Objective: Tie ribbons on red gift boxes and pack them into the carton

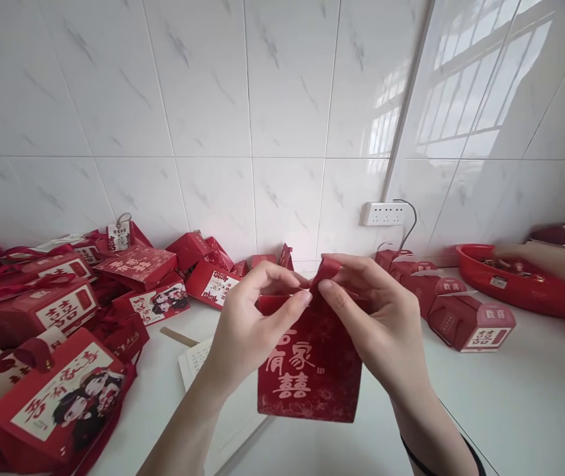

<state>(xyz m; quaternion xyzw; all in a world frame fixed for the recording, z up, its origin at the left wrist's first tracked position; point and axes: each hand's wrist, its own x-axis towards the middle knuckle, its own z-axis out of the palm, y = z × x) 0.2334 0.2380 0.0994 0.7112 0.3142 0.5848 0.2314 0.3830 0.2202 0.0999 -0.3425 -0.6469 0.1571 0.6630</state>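
Note:
A red gift box (312,377) with white Chinese lettering is held up in front of me, over the white table. My left hand (260,317) has its thumb and fingers closed at the box's top left edge. My right hand (374,317) pinches a red ribbon (328,269) between thumb and fingers at the top of the same box. The ribbon makes a small loop there. Fingers and thumbs hide part of the top edge. Beneath the box and my left forearm lies an open notebook (243,436) with handwriting.
Many red gift boxes (64,396) with ribbons are piled on the left. Several small house-shaped boxes (471,324) line the right side. Another person's arm (550,264) reaches into a red basin (535,297) of small items. A power strip (384,213) hangs on the tiled wall.

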